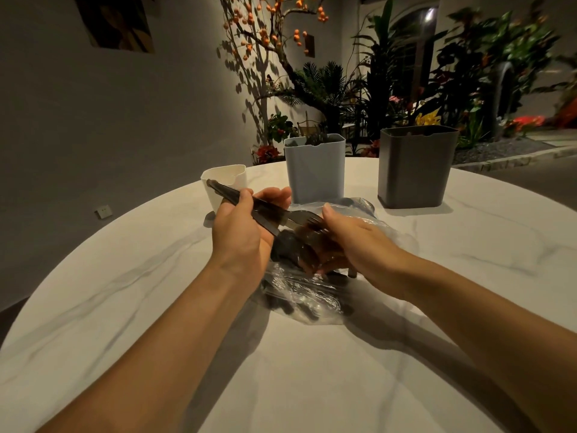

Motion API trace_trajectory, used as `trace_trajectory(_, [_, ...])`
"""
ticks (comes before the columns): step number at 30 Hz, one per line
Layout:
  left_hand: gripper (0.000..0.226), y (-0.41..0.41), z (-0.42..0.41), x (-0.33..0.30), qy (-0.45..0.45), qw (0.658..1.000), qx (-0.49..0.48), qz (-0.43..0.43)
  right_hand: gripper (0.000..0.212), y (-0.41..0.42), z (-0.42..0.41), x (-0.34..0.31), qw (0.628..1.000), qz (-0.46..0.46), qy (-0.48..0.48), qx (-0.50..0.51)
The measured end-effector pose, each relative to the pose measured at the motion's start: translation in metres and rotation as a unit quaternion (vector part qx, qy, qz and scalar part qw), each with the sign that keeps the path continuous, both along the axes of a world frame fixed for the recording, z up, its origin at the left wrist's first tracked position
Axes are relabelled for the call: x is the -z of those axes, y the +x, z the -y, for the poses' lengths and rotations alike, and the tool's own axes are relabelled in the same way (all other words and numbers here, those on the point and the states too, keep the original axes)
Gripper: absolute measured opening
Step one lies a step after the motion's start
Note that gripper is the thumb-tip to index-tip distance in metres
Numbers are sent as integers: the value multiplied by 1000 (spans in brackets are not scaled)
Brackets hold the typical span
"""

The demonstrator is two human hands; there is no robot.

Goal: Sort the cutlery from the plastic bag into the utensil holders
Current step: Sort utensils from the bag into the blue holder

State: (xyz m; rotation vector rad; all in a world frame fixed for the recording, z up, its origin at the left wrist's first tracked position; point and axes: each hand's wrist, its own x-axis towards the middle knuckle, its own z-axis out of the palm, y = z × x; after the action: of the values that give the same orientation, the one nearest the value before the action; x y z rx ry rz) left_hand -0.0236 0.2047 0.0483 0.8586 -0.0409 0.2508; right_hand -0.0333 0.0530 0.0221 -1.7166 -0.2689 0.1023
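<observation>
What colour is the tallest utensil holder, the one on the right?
The right utensil holder is dark grey, seen best in the head view.

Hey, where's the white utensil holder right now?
In the head view the white utensil holder stands on the table's far left, left of the pale blue holder and just behind the left hand.

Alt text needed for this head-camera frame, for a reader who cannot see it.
A person's left hand grips dark plastic forks while the right hand reaches into a clear plastic bag of cutlery on a white marble table. Behind stand white, light blue and grey holders.
</observation>
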Motion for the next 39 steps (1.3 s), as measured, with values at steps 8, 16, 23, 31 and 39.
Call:
trace_trajectory(8, [29, -8, 14, 1, 65, 998, -3, -2, 26, -1, 4, 0, 986, 134, -99, -17])
trace_trajectory(16, [41, -8, 19, 5, 209, 976, -56, -10, 50, -9, -3, -4, 954, 232, -190, 11])
trace_trajectory(23, [38, -2, 15, 10, 223, 973, -38, -41, 24, -5, 2, -7, 962, 211, -172, -5])
trace_trajectory(31, [38, -4, -6, 17, 677, 600, -339, 258, 19, 4, 16, -14, 988, 71, -135, 30])
trace_trajectory(39, [8, 1, -8, 20, 845, 401, -193, 296, 15, -2, 19, -20, 984, 94, -154, -4])
